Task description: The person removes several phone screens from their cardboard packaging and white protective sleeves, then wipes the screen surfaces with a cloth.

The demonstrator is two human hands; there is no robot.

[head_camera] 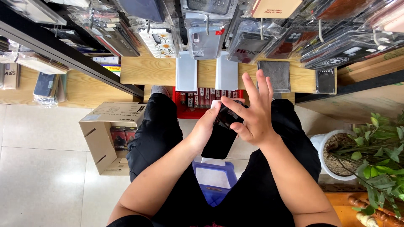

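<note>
A black smartphone [219, 141] hangs over my lap, dark screen up. My left hand [206, 128] grips it along its left edge, thumb near the top corner. My right hand [251, 111] rests on the phone's upper right part with thumb and forefinger on the glass, while the other fingers spread upward. I sit on a blue plastic stool [213, 178], legs in black trousers.
An open cardboard box [105, 138] with small packs stands at my left knee. A red tray [206, 101] of small boxes lies ahead under a wooden shelf [147, 71]. Racks of packaged phone cases [202, 38] hang above. A potted plant [336, 153] is at right.
</note>
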